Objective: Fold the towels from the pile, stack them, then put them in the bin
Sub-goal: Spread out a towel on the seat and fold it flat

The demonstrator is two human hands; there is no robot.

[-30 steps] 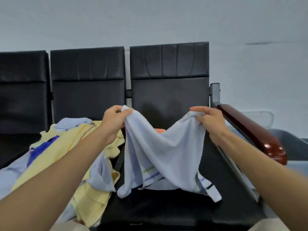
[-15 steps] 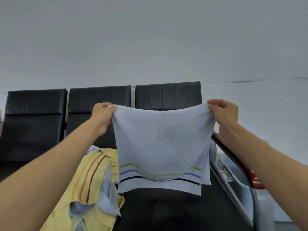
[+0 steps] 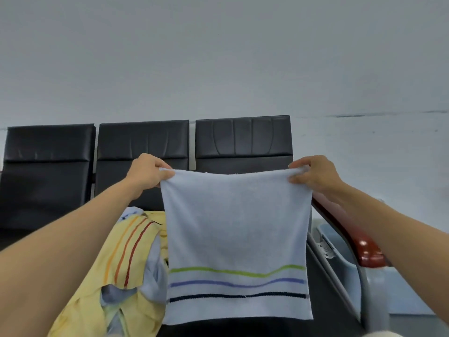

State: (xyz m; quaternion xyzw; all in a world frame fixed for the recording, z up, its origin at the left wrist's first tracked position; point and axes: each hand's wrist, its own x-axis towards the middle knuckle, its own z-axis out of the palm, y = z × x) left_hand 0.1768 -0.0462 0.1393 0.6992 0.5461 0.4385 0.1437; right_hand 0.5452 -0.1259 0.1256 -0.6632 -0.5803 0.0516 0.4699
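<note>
**A:** What is the left hand doing?

**B:** It is pinching the top left corner of the towel; the fingers are curling tightly, and the thumb is pressing the cloth against them.

**A:** And the right hand?

**B:** It is doing the same at the top right corner; fingers and thumb are closing on the hem, and nothing else is touching it.

**A:** How is the towel hanging?

**B:** It is hanging flat and spread wide between the two hands, in front of the chairs; its green, blue and dark stripes are running along the bottom; whether the lower edge is touching the seat, I cannot tell.

**A:** Where is the pile lying?

**B:** It is lying on the seat to the left, just beside the towel; yellow and blue cloth are bunching together there.

**A:** The bin?

**B:** It is sitting to the right, beyond the armrest; both hands are hovering well apart from it.
</note>
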